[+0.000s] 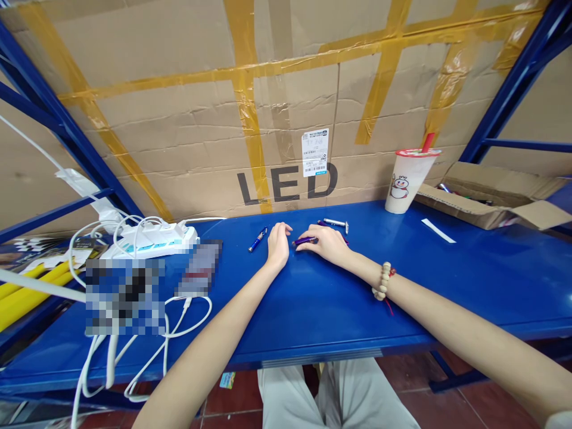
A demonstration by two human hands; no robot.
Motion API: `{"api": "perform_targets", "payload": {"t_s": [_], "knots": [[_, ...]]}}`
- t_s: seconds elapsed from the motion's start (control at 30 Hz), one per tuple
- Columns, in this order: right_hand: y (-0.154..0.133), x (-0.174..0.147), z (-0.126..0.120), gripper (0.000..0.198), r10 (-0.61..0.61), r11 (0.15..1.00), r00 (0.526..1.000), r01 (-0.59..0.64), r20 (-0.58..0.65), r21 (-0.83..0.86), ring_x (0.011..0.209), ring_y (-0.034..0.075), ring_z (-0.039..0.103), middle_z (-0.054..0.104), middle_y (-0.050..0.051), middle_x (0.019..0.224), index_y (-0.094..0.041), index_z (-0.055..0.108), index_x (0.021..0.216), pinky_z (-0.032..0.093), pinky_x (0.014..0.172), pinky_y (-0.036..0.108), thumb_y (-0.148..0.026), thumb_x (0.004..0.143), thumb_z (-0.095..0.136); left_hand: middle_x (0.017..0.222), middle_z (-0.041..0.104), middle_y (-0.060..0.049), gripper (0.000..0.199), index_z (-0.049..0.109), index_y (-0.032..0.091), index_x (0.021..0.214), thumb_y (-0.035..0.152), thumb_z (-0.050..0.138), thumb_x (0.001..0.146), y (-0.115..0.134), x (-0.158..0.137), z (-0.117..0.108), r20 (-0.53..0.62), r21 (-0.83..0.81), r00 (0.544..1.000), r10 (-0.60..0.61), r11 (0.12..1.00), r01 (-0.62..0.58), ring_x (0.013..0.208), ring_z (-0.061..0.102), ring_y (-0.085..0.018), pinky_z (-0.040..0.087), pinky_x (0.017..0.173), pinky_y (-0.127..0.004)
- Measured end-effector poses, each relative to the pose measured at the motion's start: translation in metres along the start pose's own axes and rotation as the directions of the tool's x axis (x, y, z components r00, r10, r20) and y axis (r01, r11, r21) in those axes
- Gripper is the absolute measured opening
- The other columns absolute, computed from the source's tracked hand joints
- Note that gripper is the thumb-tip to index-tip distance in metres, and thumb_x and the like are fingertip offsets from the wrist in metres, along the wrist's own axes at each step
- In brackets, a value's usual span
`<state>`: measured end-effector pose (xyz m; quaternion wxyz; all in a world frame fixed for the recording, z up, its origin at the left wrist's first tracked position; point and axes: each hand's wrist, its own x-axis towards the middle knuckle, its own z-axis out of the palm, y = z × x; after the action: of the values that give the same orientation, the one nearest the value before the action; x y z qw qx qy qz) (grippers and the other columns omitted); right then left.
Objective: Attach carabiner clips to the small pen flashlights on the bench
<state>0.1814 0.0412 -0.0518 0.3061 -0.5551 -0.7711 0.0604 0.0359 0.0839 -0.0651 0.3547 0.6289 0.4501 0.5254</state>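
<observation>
My right hand pinches a short, shiny purple pen-shaped tube between thumb and fingers, low over the blue tabletop. My left hand rests on its edge just left of it, fingers loosely curved and nothing visible in them; the palm side is partly hidden. A similar blue tube with a silver part lies left of my left hand. Behind my right hand lies a silver T-shaped piece, with more purple tubes partly covered by the hand.
A drink cup with a red straw stands at the back right, beside an open cardboard box of small items. A white strip lies before it. At left are a power strip, a blurred phone and tangled white cables.
</observation>
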Motion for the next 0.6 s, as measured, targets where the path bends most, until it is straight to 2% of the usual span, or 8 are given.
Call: {"api": "perform_targets", "payload": {"t_s": [0.43,0.6], "knots": [[-0.0013,0.0001,0.0013,0.027,0.006,1.0,1.0,-0.006,-0.011,0.02,0.08,0.005,0.053,0.059,-0.006,0.089,-0.031,0.068,0.086,0.027,0.057,0.016,-0.054,0.073,0.061,0.077,0.052,-0.004,0.033,0.051,0.014,0.073,0.027,0.026,0.09,-0.0003,0.0002,-0.0004,0.01,0.008,1.0,-0.004,1.0,0.004,0.076,0.048,-0.014,0.035,0.071,-0.025],[-0.0026,-0.0003,0.0011,0.031,0.032,0.999,0.999,-0.032,-0.009,-0.013,0.083,0.007,0.054,0.059,-0.004,0.093,-0.03,0.067,0.091,0.027,0.058,0.018,-0.055,0.078,0.055,0.076,0.052,-0.004,0.032,0.051,0.014,0.072,0.025,0.026,0.089,-0.0008,0.0003,-0.0008,0.012,0.017,1.0,0.002,1.0,-0.002,0.076,0.048,-0.013,0.035,0.072,-0.025]]}}
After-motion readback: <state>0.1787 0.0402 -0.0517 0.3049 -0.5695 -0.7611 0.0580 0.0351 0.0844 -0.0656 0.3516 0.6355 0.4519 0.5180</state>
